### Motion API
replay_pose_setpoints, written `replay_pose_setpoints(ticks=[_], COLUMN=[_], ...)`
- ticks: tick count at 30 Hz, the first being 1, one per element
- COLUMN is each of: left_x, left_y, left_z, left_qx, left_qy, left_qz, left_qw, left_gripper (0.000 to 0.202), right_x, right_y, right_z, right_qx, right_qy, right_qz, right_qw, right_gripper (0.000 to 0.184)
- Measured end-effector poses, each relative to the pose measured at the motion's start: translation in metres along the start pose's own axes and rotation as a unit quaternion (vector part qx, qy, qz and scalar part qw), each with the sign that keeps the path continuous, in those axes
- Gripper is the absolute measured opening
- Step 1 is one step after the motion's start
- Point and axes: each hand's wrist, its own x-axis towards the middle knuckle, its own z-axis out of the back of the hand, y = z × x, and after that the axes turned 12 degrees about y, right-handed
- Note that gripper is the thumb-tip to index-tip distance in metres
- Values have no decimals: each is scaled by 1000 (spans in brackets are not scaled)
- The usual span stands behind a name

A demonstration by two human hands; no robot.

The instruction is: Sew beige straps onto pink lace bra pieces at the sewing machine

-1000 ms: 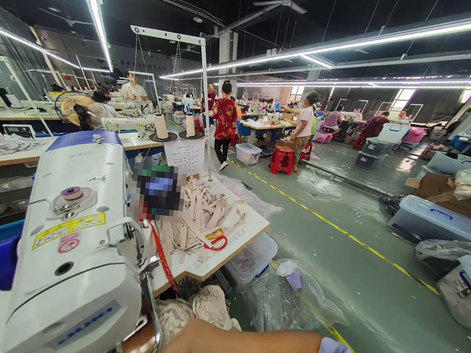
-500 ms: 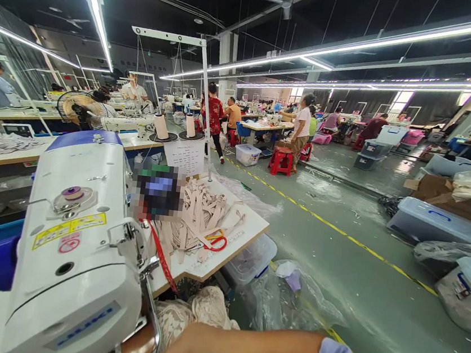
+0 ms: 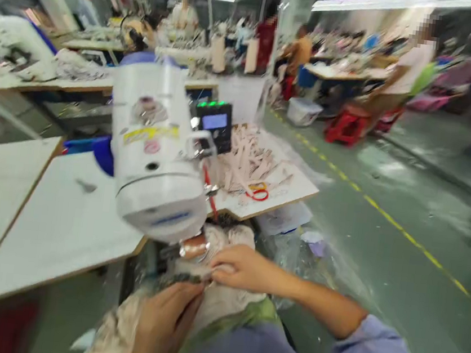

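Cream lace fabric (image 3: pixel 227 306) hangs over my lap and lies around the needle end of a white sewing machine (image 3: pixel 157 150). My left hand (image 3: pixel 169 313) is closed on the fabric just below the machine head, its fingertips blurred. My right hand (image 3: pixel 242 268) pinches the same fabric a little to the right, close to the other hand. On the machine's table lie a heap of beige strips (image 3: pixel 244 157) and scissors (image 3: pixel 259 193) with red and yellow handles. The exact seam between my fingers is too blurred to make out.
A control box (image 3: pixel 215 123) with a lit screen stands behind the machine. White tabletops (image 3: pixel 74 209) extend at the left. Plastic bags (image 3: pixel 293 262) and a clear bin (image 3: pixel 304 112) lie on the green floor. Several people sit or stand farther back near red stools (image 3: pixel 346 124).
The view has tilted down, so the machine appears higher and smaller. My left hand and lap have come into sight. My right hand shows farther up, on the fabric.
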Motion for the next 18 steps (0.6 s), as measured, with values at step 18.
replay_pose_setpoints(ticks=[18], left_x=[16], left_y=[-5], left_z=[1], left_qx=[-8], left_qy=[-22], left_qz=[-45], left_qw=[999], left_gripper=[12], right_x=[108], right_y=[74], right_z=[-183], right_qx=[92], right_qy=[-237], right_qz=[-148], right_qw=[956], right_gripper=[49])
